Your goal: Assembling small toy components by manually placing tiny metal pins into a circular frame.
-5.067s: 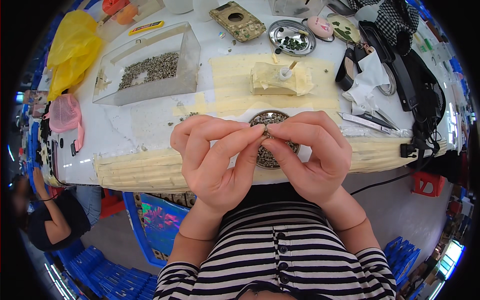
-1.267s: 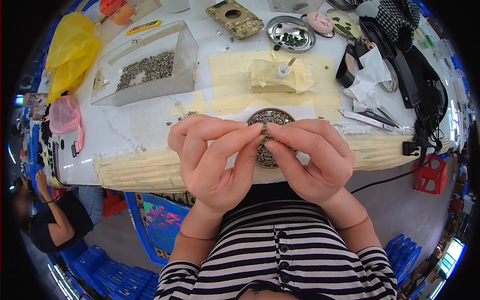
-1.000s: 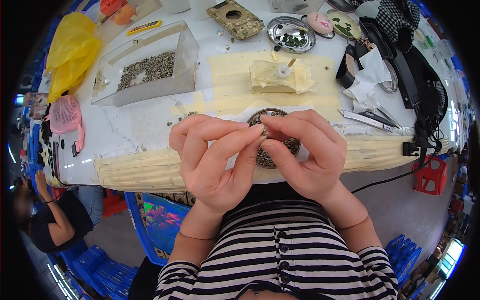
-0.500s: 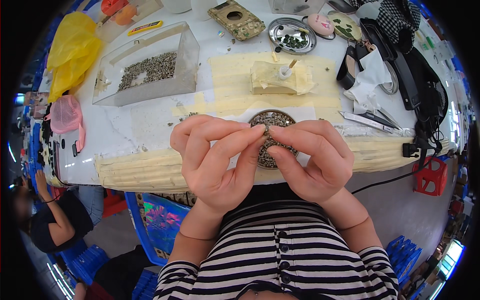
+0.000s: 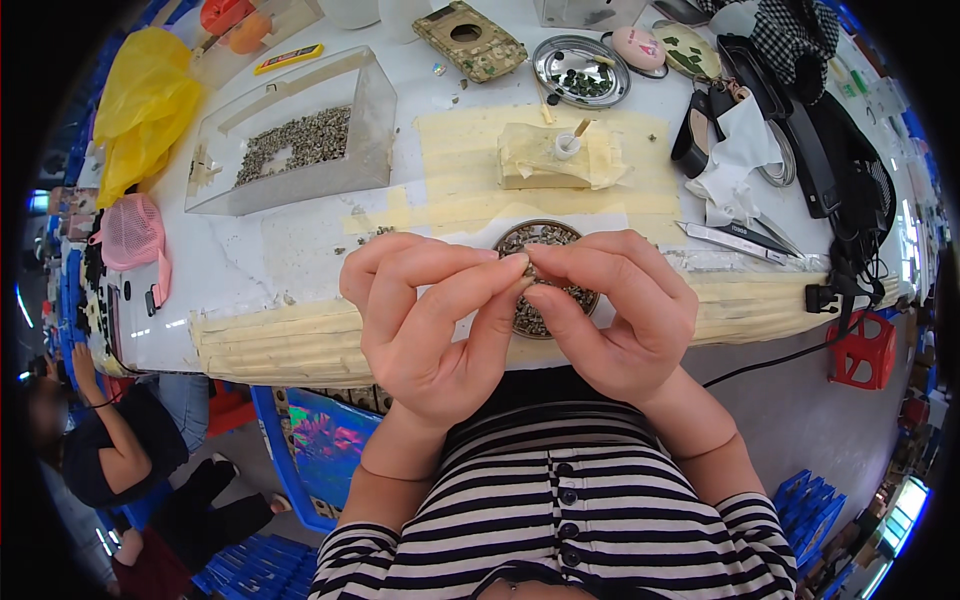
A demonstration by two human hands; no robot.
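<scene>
Little has moved since the earlier frames: both hands stay raised at the centre of the frame with fingertips pressed together, only the right fingers having shifted slightly. The left hand (image 5: 425, 320) and the right hand (image 5: 620, 315) meet tip to tip, pinching a tiny piece (image 5: 527, 272) between thumbs and forefingers — it is too small to tell what it is. Both hands are curled nearly closed around that pinch.

Directly behind the fingertips, at the near edge of the table (image 5: 240, 270), sits a round shallow dish (image 5: 540, 240) filled with small greyish bits, partly hidden by the hands. Above it, in the upper centre, lies a block wrapped in beige tape (image 5: 550, 160) with a small white cap and stick on top. In the upper left stands a clear plastic box (image 5: 300, 135) holding a layer of the same greyish bits, and a yellow bag (image 5: 140, 105) lies beyond it. At the top, a round metal tray (image 5: 580, 72) carries dark green pieces. To the right — just beside the right hand — lie metal tweezers (image 5: 740, 240). At the lower left another person (image 5: 110, 450) sits below the table.
</scene>
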